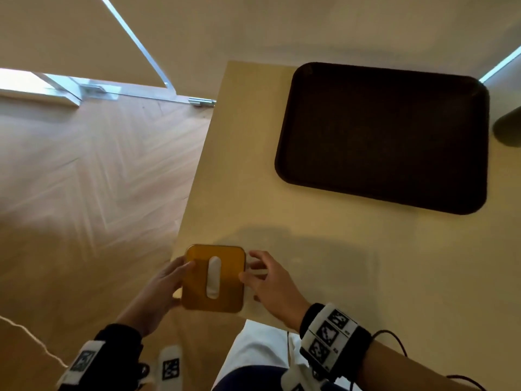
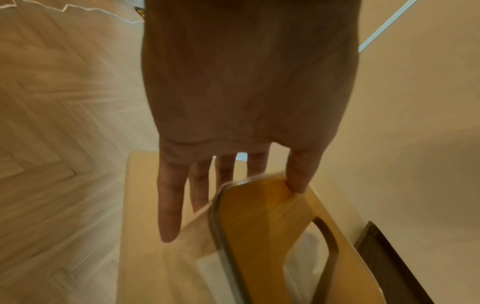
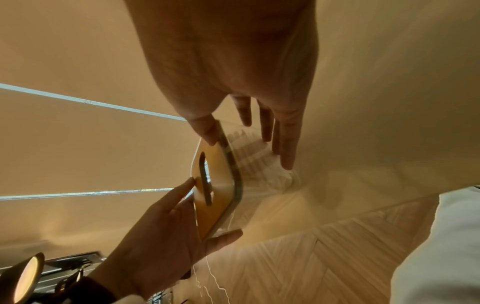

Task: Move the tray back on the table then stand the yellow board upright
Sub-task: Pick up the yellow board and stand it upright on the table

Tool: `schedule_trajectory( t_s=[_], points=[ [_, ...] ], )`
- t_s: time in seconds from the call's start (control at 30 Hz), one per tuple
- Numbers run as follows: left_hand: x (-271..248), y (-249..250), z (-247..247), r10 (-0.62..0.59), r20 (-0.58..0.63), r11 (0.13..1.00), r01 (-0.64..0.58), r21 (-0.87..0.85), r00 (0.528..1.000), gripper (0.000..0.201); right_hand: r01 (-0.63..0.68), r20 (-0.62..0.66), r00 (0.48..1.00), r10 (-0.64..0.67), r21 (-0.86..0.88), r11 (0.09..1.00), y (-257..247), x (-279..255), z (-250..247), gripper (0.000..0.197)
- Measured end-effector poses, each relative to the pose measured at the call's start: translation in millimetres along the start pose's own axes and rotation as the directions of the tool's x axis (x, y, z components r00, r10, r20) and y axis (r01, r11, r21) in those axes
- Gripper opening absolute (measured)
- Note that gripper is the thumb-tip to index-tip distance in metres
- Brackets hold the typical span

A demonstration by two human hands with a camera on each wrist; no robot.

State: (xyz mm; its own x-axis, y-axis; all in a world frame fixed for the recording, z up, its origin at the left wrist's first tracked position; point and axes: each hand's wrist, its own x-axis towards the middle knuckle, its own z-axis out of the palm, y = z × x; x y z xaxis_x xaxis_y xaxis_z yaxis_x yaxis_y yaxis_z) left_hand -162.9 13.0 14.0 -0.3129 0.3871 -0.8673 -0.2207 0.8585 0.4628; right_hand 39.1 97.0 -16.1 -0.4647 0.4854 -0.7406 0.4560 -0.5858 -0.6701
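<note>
The yellow board, which has a long slot handle, is held between both hands over the table's near left corner. It is tilted with its face toward me. My left hand pinches its left edge, thumb on the front and fingers behind. My right hand pinches the right edge the same way. The left wrist view shows the thumb on the yellow board. In the right wrist view, the yellow board sits between thumb and spread fingers. The dark tray lies flat on the table's far right part.
The pale table ends just left of the board, with wooden floor beyond its edge. A dark rounded base stands right of the tray. A thin cable lies on the floor at the lower left.
</note>
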Motion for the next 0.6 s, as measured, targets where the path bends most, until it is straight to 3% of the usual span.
schedule_trajectory(
  t_s=[0.07,0.17,0.27,0.33,0.47,0.6],
  points=[
    [0,0,1,0.009,-0.016,1.000,-0.009,-0.009,1.000,0.047,-0.002,-0.018,1.000,0.003,0.041,0.999,-1,1,3,0.056],
    [2,10,3,0.050,0.001,0.998,-0.049,-0.032,0.999,0.026,0.002,-0.040,0.999,0.003,0.120,0.993,-9,2,2,0.053],
    [10,34,4,0.110,0.013,0.994,-0.109,-0.030,0.994,0.029,0.054,-0.066,0.997,-0.046,0.127,0.990,-30,10,-6,0.051],
    [19,62,6,0.156,0.013,0.988,-0.156,-0.017,0.988,0.030,0.084,-0.082,0.994,-0.074,0.127,0.988,-53,22,-16,0.051],
    [46,134,12,0.217,0.013,0.975,-0.218,0.040,0.976,0.010,0.140,-0.144,0.982,-0.121,0.134,0.981,-109,58,-42,0.052],
    [81,210,12,0.297,0.060,0.953,-0.300,0.048,0.953,0.017,0.179,-0.189,0.970,-0.151,0.139,0.974,-166,103,-68,0.054]
  ],
)
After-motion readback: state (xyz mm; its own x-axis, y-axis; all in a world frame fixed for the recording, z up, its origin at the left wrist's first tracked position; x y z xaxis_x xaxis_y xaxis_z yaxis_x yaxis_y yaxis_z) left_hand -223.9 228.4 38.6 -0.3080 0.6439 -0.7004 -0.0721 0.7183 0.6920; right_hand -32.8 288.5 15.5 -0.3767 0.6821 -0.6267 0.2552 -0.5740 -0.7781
